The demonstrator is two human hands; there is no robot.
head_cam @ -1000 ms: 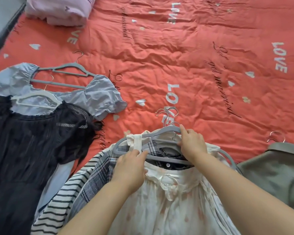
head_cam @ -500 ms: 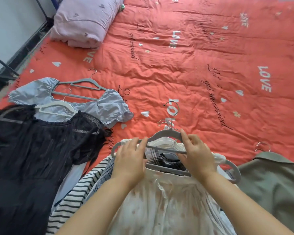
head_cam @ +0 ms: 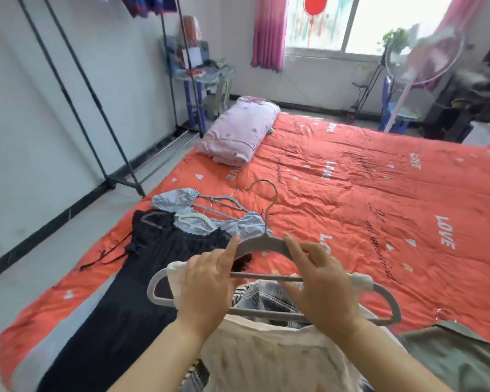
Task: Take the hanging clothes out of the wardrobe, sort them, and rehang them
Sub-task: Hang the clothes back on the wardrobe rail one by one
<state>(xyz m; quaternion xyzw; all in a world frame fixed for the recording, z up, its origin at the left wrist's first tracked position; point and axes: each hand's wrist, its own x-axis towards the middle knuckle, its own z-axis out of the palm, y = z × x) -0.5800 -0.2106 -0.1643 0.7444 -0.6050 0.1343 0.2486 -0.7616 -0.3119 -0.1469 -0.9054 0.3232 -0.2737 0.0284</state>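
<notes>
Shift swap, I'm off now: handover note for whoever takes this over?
Left hand and right hand both grip the grey velvet hanger carrying the cream floral garment, above a plaid garment.
On the red quilt: black dress and pale blue puff-sleeve top at left, olive green garment at right.
Done: clothes laid out. Left: finish sorting, rehang on the black metal rack.
</notes>
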